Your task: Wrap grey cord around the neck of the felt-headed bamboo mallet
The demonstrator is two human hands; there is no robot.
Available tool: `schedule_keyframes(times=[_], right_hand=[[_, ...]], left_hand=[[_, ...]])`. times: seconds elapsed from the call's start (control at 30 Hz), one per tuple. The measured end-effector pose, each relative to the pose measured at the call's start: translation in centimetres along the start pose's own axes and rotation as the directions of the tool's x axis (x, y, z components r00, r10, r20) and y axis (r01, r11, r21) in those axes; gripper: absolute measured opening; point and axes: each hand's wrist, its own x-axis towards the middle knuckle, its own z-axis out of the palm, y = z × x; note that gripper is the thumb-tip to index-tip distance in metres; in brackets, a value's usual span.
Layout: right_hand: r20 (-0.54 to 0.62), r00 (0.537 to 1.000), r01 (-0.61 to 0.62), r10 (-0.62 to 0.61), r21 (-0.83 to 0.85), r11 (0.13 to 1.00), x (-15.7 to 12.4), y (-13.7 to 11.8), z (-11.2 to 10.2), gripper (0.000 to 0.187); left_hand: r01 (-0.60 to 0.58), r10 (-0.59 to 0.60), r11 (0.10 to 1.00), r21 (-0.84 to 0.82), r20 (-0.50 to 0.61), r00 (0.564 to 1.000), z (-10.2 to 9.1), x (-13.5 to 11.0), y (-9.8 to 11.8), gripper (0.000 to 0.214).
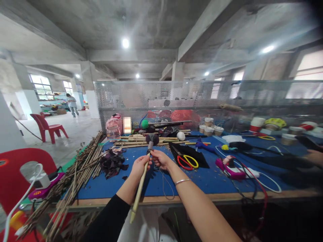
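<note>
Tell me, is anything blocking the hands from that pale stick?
Nothing visible is. The left hand holds the pale stick, and the right hand is close by its upper part. The scissors lie off to the right, not between.

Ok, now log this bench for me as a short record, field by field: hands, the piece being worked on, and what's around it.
Left hand: closed around a pale stick
Right hand: fingers at the stick's upper part; exact grip unclear; bracelet on wrist
Workpiece: stick slanting, dark ball at its far end
Left of hands: dark fabric scraps, a heap of thin twigs
Right of hands: red-and-yellow-handled scissors, partly over black cloth
Surface: blue tabletop
</note>
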Motion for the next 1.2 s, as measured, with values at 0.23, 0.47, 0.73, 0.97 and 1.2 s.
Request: schedule_keyframes(times=[0.23,0.47,0.73,0.97,1.2], right_hand=[[-0.083,0.994,0.065,-0.075,-0.116,0.991,0.1,0.2,-0.1,0.031],[-0.085,0.993,0.065,-0.081,-0.174,0.983,0.1,0.3,0.1,0.033],[-0.076,0.986,0.145,-0.147,-0.021,0.989,0.4,0.3,-0.5,0.036],[0.024,0.991,0.125,-0.128,0.104,0.987,-0.1,-0.3,-0.3,0.035],[0.000,1.000,0.022,-0.023,-0.062,0.998,0.1,0.5,-0.5,0.033]], left_hand=[[-0.075,0.076,0.981,0.177,0.001,0.997,-0.2,-0.8,-0.5,0.029],[-0.187,0.211,0.925,0.331,-0.036,0.977,-0.2,-0.6,-0.7,0.024],[-0.215,0.221,0.963,0.166,-0.019,0.975,0.0,-0.6,-0.3,0.028],[-0.109,0.110,0.994,-0.013,0.200,0.974,-0.2,-0.8,0.0,0.031],[-0.038,0.015,0.988,0.149,0.151,0.988,0.4,-1.0,-0.9,0.031]])
